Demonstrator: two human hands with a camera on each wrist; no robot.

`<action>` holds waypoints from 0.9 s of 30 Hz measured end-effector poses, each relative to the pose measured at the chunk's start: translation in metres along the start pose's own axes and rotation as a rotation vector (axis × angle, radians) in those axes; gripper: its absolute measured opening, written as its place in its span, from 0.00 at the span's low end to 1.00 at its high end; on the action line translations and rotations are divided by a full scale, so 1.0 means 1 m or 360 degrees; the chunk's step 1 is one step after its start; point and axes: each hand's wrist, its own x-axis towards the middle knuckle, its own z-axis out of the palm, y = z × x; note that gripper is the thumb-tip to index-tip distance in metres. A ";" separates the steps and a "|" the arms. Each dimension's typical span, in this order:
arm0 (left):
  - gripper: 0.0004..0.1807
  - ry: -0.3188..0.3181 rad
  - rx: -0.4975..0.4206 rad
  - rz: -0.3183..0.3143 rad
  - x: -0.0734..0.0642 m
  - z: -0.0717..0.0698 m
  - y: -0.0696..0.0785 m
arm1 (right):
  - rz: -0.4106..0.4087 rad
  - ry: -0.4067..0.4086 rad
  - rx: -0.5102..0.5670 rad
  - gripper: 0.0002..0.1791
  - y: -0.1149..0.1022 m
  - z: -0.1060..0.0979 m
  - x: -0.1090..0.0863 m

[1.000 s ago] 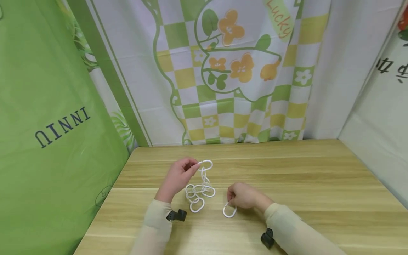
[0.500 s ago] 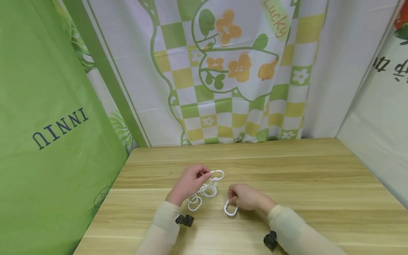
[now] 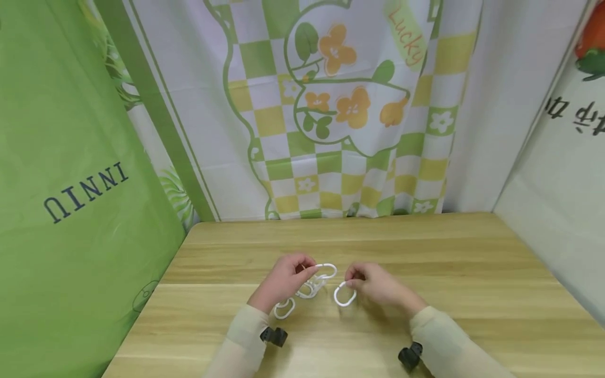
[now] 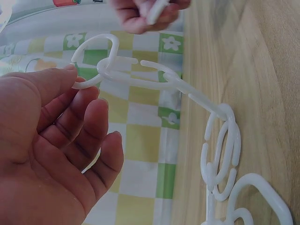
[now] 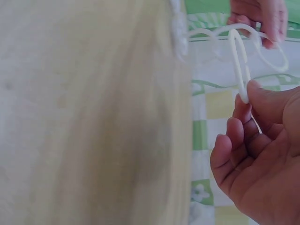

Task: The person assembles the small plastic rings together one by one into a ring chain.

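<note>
My left hand (image 3: 285, 281) pinches the end link of a white plastic link chain (image 4: 136, 82) between thumb and fingertips. Several oval links hang down from it to the tabletop, and the lower ones lie bunched, partly hidden behind the hand in the head view. My right hand (image 3: 378, 283) holds a single white plastic link (image 5: 236, 61) between thumb and forefinger, raised off the table. In the head view this link is just right of the chain's held end, apart from it. Small gaps show in the chain's links in the left wrist view.
The wooden table (image 3: 425, 252) spreads around both hands. A checked curtain (image 3: 331, 157) hangs along its back edge, a green cloth (image 3: 94, 252) on the left and a pale cloth (image 3: 562, 210) on the right. Each wrist wears a small black camera.
My left hand has moved right and nearer with the chain's end, which is now close to the right hand. My right hand has lifted the single link and turned it slightly.
</note>
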 end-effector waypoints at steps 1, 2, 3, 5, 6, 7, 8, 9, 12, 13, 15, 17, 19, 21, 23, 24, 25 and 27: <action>0.09 -0.0004 0.0003 0.0000 -0.001 0.000 -0.001 | -0.0015 0.0020 -0.0001 0.03 -0.002 -0.002 -0.001; 0.09 -0.0007 0.0006 -0.0005 -0.001 0.000 -0.001 | -0.0044 0.0041 -0.0003 0.03 -0.004 -0.004 -0.001; 0.09 -0.0008 0.0010 -0.0005 -0.002 0.001 -0.001 | -0.0058 0.0060 0.0003 0.03 -0.006 -0.006 -0.002; 0.08 -0.0012 0.0010 0.0004 -0.002 0.001 -0.001 | -0.0088 0.0093 0.0015 0.03 -0.011 -0.008 -0.003; 0.08 -0.0013 0.0006 0.0011 -0.002 0.002 -0.001 | -0.0099 0.0108 0.0019 0.03 -0.013 -0.009 -0.003; 0.08 -0.0018 0.0002 0.0016 -0.002 0.003 -0.001 | -0.0117 0.0120 0.0015 0.03 -0.015 -0.010 -0.003; 0.08 -0.0022 -0.0003 0.0021 -0.003 0.004 -0.001 | -0.0122 0.0134 0.0016 0.03 -0.018 -0.010 -0.004; 0.09 -0.0030 -0.0010 0.0028 -0.003 0.004 0.000 | -0.0116 0.0147 0.0014 0.03 -0.020 -0.010 -0.004; 0.09 -0.0062 -0.0029 0.0045 -0.003 0.007 0.002 | -0.0084 0.0171 0.0005 0.04 -0.024 -0.010 -0.003; 0.10 -0.0071 -0.0030 0.0049 -0.003 0.008 0.004 | -0.0071 0.0176 0.0007 0.05 -0.026 -0.010 -0.003; 0.10 -0.0082 -0.0035 0.0064 -0.004 0.009 0.005 | -0.0043 0.0186 0.0008 0.05 -0.028 -0.009 -0.002; 0.10 -0.0078 -0.0026 0.0092 -0.003 0.011 0.005 | -0.0034 0.0196 0.0007 0.05 -0.029 -0.009 -0.001; 0.10 -0.0068 -0.0012 0.0119 -0.003 0.012 0.005 | -0.0035 0.0212 0.0002 0.05 -0.031 -0.009 -0.001; 0.09 -0.0062 0.0001 0.0143 -0.002 0.013 0.006 | -0.0035 0.0224 -0.0003 0.05 -0.034 -0.009 0.000; 0.09 -0.0064 0.0006 0.0152 -0.002 0.013 0.008 | -0.0050 0.0222 -0.0008 0.05 -0.036 -0.010 0.000; 0.09 -0.0067 0.0004 0.0150 -0.002 0.013 0.010 | -0.0060 0.0213 -0.0007 0.05 -0.037 -0.011 0.000; 0.08 -0.0070 0.0005 0.0149 -0.002 0.013 0.011 | -0.0068 0.0198 -0.0006 0.06 -0.037 -0.012 0.000; 0.08 -0.0072 0.0009 0.0153 -0.002 0.012 0.014 | -0.0087 0.0162 -0.0010 0.06 -0.039 -0.013 0.000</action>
